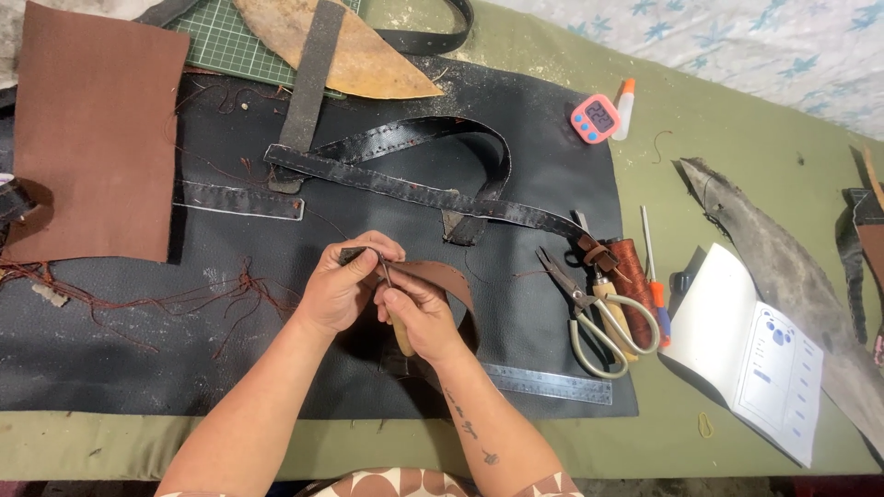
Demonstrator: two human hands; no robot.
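Left hand [345, 287] pinches the end of a brown leather strip [440, 281] over the black leather sheet [110, 340] – fingers clenched on it. Right hand [419, 317] grips a wooden-handled awl [398, 336], tip at the strip's edge near the left thumb. The strip curls up and round to the right of the hands, lifted off the sheet.

Progress, as a judgement: the strip shows a row of stitch holes along its edge, so punching or stitching looks partly done; how much is left I cannot tell – the hands cover the working end. Loose brown thread [212, 299] lies scattered left of the hands.

Black straps [405, 189] lie above the hands, a brown panel [92, 129] at far left. Right of the hands: scissors [589, 317], thread spool [631, 267], steel ruler [552, 382], open booklet [750, 354]. Pink timer [594, 118] and glue bottle [625, 106] further up the bench [737, 166].

No containers in view – everything lies loose.
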